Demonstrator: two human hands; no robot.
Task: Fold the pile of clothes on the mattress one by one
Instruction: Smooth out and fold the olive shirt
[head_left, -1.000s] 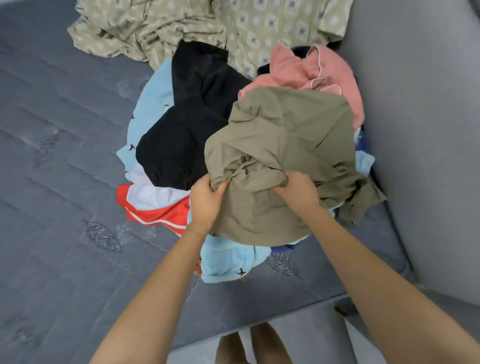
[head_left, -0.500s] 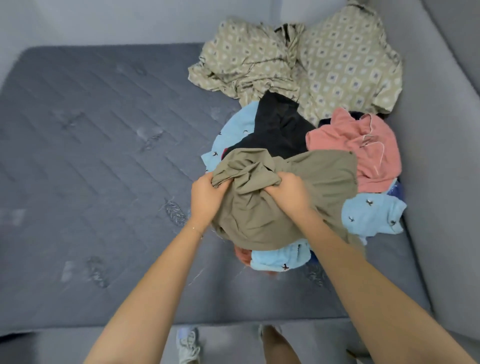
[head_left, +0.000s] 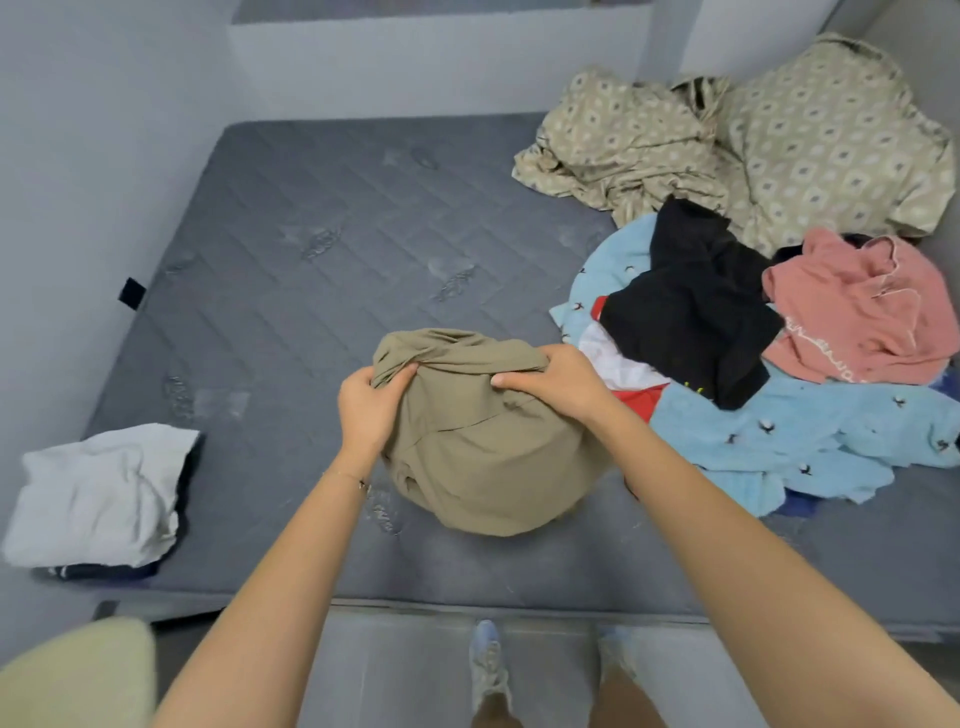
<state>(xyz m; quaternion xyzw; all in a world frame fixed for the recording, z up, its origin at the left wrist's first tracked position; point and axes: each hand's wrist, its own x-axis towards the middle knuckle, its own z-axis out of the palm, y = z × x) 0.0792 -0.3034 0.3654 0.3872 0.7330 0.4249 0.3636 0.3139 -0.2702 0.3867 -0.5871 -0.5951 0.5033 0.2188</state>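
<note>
The olive garment (head_left: 483, 441) is gripped, bunched, by both the left hand (head_left: 370, 410) and right hand (head_left: 558, 382); if spread carelessly, twists may be folded in.

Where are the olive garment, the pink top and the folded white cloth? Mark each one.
olive garment (head_left: 483, 467), head view, its smooth lower front
pink top (head_left: 857, 306), head view, middle of its crumpled body
folded white cloth (head_left: 98, 493), head view, centre of its top face

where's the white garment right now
Head view: the white garment lies on the mattress at its near left corner, atop a dark garment, left of the olive garment.
</note>
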